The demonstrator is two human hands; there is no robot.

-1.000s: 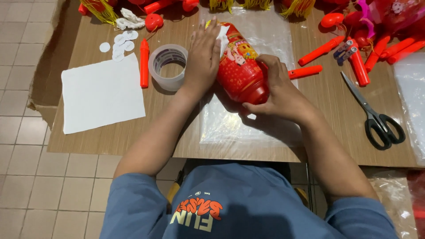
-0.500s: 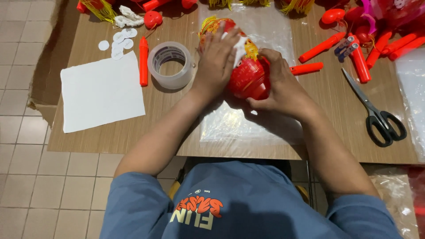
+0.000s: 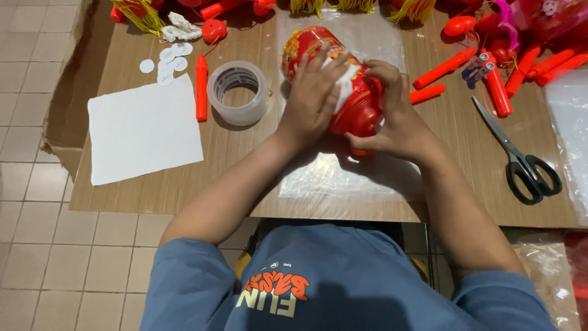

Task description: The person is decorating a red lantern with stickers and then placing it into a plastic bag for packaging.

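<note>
While both hands [image 3: 349,104] grip it, the red lantern [image 3: 361,104] shows partly.

Glossy red plastic lantern [image 3: 355,98] on a clear, crinkly plastic sheet [image 3: 343,178]; matt wood-grain counter [image 3: 245,178]; matt white paper [image 3: 144,129]; shiny clear tape roll [image 3: 237,92]; black-handled metal scissors [image 3: 517,156].

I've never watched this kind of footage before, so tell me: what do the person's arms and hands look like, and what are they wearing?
Both the left hand and the right hand are bare, with no gloves, and no rings or watch that I can make out. The forearms are uncovered. Blue-grey sleeves of a sweatshirt are pushed up near the elbows on both sides; the shirt's chest carries orange and white printed lettering.
</note>
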